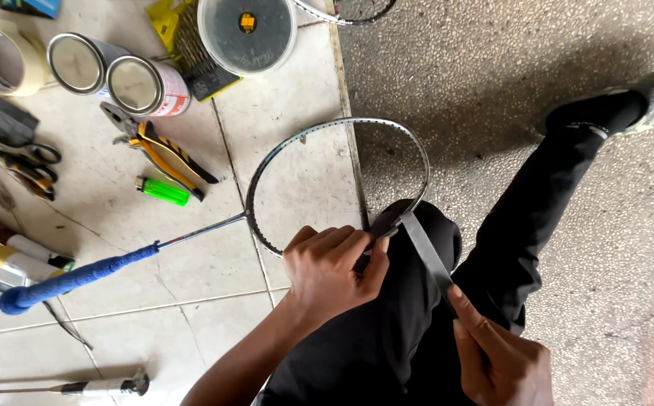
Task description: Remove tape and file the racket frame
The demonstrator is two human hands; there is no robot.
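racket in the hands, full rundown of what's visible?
The unstrung badminton racket has a thin dark oval frame with pale speckled marks, a slim metal-looking shaft and a blue-wrapped grip. It lies roughly flat, grip over the tiled floor, head resting on the person's knee. The left hand clamps the frame's lower rim; the right hand pulls a grey tape strip running from the frame.

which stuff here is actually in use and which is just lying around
In use:
- unstrung racket frame, pinned by the left hand
- grey tape strip, pulled taut by the right hand

Lying about:
- pliers
- green lighter
- two tins
- scissors
- tape roll
- round lidded tub
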